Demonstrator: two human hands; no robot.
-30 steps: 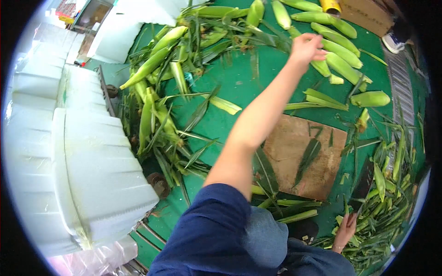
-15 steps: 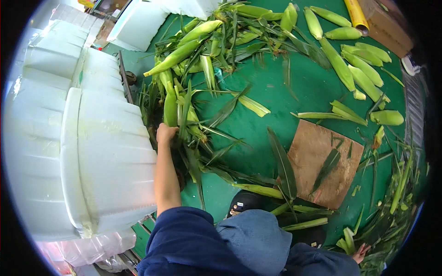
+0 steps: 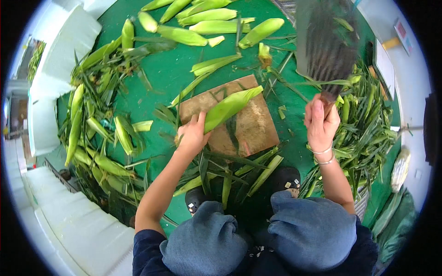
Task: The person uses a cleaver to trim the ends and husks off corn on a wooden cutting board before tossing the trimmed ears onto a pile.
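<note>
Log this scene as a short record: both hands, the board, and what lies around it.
Left hand: grips one end of a green corn ear over the board
Right hand: holds a broad dark knife, blurred
Board: brown, on a green floor
Beyond board: loose corn ears
Right side: heap of green husks

The corn cob (image 3: 232, 108) is bright yellow-green; the blurred blade (image 3: 329, 43) is dark grey with darker lengthwise streaks. The board (image 3: 258, 131) is tan, mottled brown, and the floor (image 3: 170, 69) deep green. The trousers (image 3: 202, 244) are faded blue, the sleeves (image 3: 148, 248) navy, the shoes (image 3: 286, 175) black with pale spots.
</note>
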